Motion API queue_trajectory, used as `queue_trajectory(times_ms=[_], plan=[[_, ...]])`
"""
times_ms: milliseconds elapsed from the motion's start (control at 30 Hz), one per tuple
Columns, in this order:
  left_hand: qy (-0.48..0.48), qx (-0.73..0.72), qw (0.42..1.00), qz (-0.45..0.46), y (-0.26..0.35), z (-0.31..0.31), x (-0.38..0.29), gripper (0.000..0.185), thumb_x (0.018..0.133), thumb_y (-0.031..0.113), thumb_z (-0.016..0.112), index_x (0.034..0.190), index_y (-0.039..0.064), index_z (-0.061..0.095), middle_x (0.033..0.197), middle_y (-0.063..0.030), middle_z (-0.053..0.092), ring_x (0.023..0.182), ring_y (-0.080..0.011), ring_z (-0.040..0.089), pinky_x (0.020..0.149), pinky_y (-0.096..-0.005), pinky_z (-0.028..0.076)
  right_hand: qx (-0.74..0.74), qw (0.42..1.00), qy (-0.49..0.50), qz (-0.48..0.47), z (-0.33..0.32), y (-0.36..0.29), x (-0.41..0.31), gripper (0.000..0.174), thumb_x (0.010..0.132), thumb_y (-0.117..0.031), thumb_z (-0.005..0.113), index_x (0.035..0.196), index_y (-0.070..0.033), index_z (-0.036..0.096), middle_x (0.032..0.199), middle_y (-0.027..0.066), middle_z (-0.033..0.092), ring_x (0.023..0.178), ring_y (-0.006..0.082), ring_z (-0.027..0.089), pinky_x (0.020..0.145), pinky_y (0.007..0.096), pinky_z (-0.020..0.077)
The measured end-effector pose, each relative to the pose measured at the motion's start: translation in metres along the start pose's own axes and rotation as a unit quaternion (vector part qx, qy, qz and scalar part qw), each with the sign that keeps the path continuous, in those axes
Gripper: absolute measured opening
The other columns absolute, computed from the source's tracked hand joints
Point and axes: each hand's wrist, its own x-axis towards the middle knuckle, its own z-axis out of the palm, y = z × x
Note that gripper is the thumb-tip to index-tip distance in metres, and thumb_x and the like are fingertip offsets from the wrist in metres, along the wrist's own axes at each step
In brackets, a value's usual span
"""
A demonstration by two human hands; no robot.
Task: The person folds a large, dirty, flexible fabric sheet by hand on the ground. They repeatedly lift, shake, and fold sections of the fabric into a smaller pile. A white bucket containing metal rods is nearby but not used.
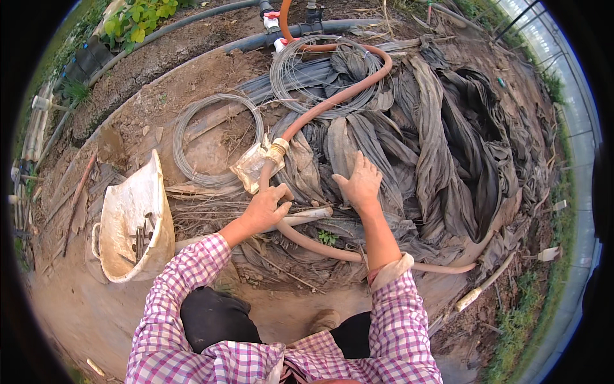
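Before me an orange-brown hose (331, 102) curves down from the top and on to the right. Plastic film and a pale yellowish wrapping (277, 150) cover part of it. My left hand (266, 207) is on the hose just below that wrapping, thumb and fingers partly around it; whether it grips is unclear. My right hand (362, 180) is spread over the grey fabric sheeting (369, 139), holding nothing. A coil of grey wire (181, 139) lies left of the wrapping, and a larger, looser wire coil (283, 81) lies above, with the hose crossing it.
On the left a cut white plastic container (163, 240) with a handle holds several metal pieces. Dark pipes (192, 24) with red-and-white valves (271, 20) run along the top. A white pipe (307, 217) lies below my hands, and a pale-ended stick (467, 300) lies at lower right.
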Motion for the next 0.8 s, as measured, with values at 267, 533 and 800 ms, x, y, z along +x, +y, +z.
queue_trajectory(times_ms=[267, 533, 800], plan=[[-0.131, -0.063, 0.989, -0.037, -0.003, 0.009, 0.021, 0.015, 0.088, 0.013, 0.056, 0.093, -0.001, 0.053, 0.089, -0.0089, 0.064, 0.082, -0.0145, 0.061, 0.075, -0.0290, 0.048, 0.252, 0.925, -0.247, 0.138, -0.017, 0.048, 0.003, 0.048, 0.074, -0.030, 0.060, 0.112, 0.000, 0.055, 0.104, 0.0260, 0.063, 0.096, 0.0407, 0.060, 0.085, 0.0441, 0.0462], [-0.176, 0.093, 0.980, -0.023, 0.022, 0.006, 0.069, 0.022, 0.086, 0.019, 0.056, 0.096, 0.000, 0.050, 0.087, -0.0146, 0.064, 0.081, -0.0237, 0.064, 0.073, -0.0339, 0.049, 0.624, 0.707, -0.255, 0.217, -0.057, 0.057, -0.034, 0.035, 0.087, -0.017, 0.060, 0.114, 0.006, 0.056, 0.102, 0.0074, 0.063, 0.088, 0.0118, 0.057, 0.079, 0.0279, 0.0464], [-0.218, -0.292, 0.892, -0.266, 0.037, 0.105, 0.101, 0.047, 0.094, 0.048, 0.045, 0.107, 0.003, 0.054, 0.090, -0.0111, 0.065, 0.073, -0.0206, 0.062, 0.063, -0.0317, 0.047, 0.632, 0.684, -0.279, 0.235, -0.021, 0.086, -0.031, 0.032, 0.088, -0.015, 0.057, 0.112, 0.006, 0.058, 0.100, 0.0095, 0.064, 0.084, 0.0135, 0.059, 0.075, 0.0271, 0.0475]])
